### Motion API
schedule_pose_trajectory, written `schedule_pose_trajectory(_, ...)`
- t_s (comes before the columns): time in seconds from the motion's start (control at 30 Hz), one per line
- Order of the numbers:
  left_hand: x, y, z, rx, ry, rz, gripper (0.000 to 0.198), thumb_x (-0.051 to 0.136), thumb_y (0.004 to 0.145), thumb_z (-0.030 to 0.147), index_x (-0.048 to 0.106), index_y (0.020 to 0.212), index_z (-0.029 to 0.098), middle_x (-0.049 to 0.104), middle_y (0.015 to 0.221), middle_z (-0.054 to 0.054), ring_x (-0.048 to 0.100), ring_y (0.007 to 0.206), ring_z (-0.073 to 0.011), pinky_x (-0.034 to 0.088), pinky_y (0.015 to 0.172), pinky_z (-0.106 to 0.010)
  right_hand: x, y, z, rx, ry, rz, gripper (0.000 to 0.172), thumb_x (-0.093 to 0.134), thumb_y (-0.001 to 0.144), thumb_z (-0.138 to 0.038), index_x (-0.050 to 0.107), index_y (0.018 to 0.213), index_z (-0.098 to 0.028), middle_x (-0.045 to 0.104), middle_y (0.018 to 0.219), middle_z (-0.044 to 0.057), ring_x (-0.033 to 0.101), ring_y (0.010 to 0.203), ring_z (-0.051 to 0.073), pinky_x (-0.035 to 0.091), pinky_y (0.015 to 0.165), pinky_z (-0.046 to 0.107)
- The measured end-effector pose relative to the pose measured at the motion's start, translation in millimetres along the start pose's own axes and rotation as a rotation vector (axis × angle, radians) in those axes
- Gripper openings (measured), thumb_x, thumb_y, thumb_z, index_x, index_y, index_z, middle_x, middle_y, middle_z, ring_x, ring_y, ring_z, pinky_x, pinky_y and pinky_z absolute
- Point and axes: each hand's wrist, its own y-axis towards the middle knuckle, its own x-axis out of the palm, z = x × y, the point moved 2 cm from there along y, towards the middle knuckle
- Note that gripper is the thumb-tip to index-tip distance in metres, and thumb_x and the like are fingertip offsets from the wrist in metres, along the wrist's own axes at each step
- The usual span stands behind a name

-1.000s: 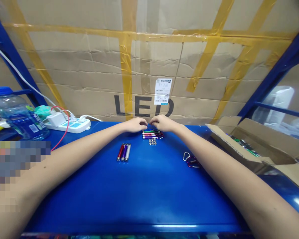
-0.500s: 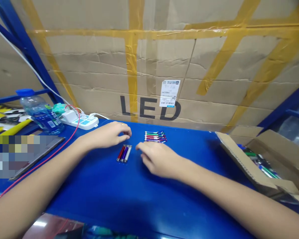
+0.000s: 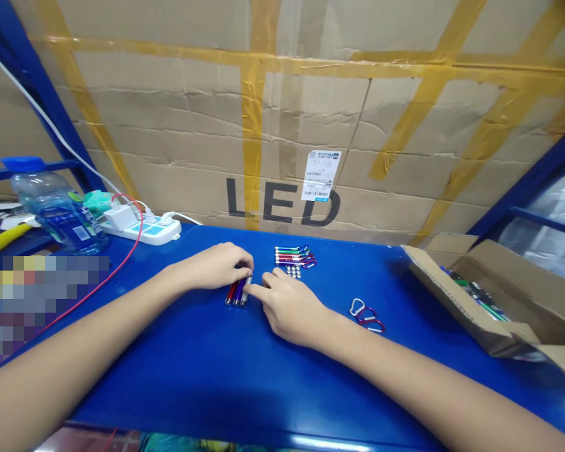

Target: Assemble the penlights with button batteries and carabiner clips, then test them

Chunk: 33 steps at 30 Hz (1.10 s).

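Observation:
Three slim metal tubes lie side by side on the blue table: a red tube, a purple tube and a silver tube. My left hand comes from the left, its thumb and index finger pinching together at the silver tube's far end. From the right, my right hand reaches its stretched index finger against the silver tube's side, the other fingers curled. Behind it lie several button cells and a row of coloured tubes with carabiner clips. Loose carabiners rest beside my right forearm.
An open cardboard box with more tubes stands on the right. At the left are a water bottle, a white power strip and a red cable. A large taped carton rises behind the blue table.
Both hands have closed in on the three tubes, and the right index finger now reaches the silver one. Button cells and loose carabiners, covered before, have come into sight. The view has shifted slightly.

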Motion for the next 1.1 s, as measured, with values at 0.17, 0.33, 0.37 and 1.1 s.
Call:
schedule_pose_trajectory(0.17, 4.2, 3, 0, -0.053, 0.095, 0.037, 0.017, 0.056, 0.087, 0.025, 0.072, 0.085, 0.023, 0.074, 0.089, -0.002, 0.064, 0.085, -0.0203, 0.041, 0.075, -0.029, -4, 3, -4, 0.03, 0.0, -0.043, 0.031, 0.04, 0.095, -0.017, 0.064, 0.114, -0.017, 0.061, 0.098, 0.012, 0.051, 0.088, 0.022, 0.042, 0.084, 0.035)
schedule_pose_trajectory(0.33, 4.5, 14, 7, 0.056, 0.157, 0.035, 0.017, 0.056, 0.087, 0.022, 0.073, 0.083, 0.021, 0.073, 0.09, -0.004, 0.06, 0.089, -0.0216, 0.04, 0.082, -0.032, -14, -5, -8, 0.105, 0.012, -0.093, 0.026, 0.044, 0.097, -0.028, 0.065, 0.1, -0.014, 0.062, 0.095, 0.013, 0.055, 0.092, 0.024, 0.042, 0.088, 0.037)
schedule_pose_trajectory(0.37, 4.4, 15, 12, 0.087, 0.156, 0.03, 0.016, 0.057, 0.087, 0.021, 0.073, 0.083, 0.021, 0.072, 0.091, -0.004, 0.059, 0.091, -0.0218, 0.04, 0.084, -0.033, -16, -9, -8, 0.111, 0.011, -0.118, 0.024, 0.044, 0.097, -0.026, 0.064, 0.1, -0.014, 0.063, 0.095, 0.014, 0.056, 0.093, 0.024, 0.042, 0.087, 0.037)
schedule_pose_trajectory(1.1, 26.6, 49, 55, 0.358, 0.175, 0.166, 0.024, 0.05, 0.083, 0.008, 0.071, 0.085, 0.018, 0.071, 0.088, -0.006, 0.058, 0.087, -0.0207, 0.043, 0.079, -0.033, -39, -65, 80, 0.432, 0.226, 0.058, 0.03, 0.047, 0.089, -0.009, 0.067, 0.11, -0.016, 0.07, 0.11, 0.013, 0.063, 0.099, 0.025, 0.045, 0.086, 0.033)
